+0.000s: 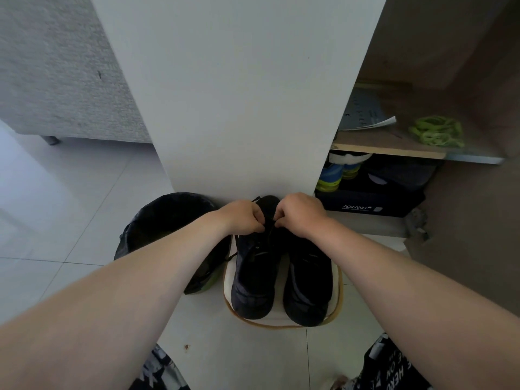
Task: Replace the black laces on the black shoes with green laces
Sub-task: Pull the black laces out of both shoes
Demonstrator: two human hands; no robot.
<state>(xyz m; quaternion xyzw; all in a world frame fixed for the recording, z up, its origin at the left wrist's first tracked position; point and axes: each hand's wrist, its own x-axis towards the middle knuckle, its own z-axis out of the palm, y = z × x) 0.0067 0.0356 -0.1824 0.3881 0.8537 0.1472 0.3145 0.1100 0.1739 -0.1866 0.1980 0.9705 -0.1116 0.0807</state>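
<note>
Forearms (126, 291) reach out from me to the shoes (253, 277), side by side on a white pad (277, 315); the black lace (269, 230) runs between my fingertips over the left shoe's tongue, hard to trace against the black; left hand (244, 216) and right hand (298, 215) curl and pinch it; green laces (434, 130) lie on the shelf (394, 149), well apart.

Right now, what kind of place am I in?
Likely a home entryway: an open shoe cabinet holds colourful sneakers, a shoe box and green laces; a grey sofa stands on tiled floor. Your left hand and right hand pinch the black laces of the black shoes.
</note>
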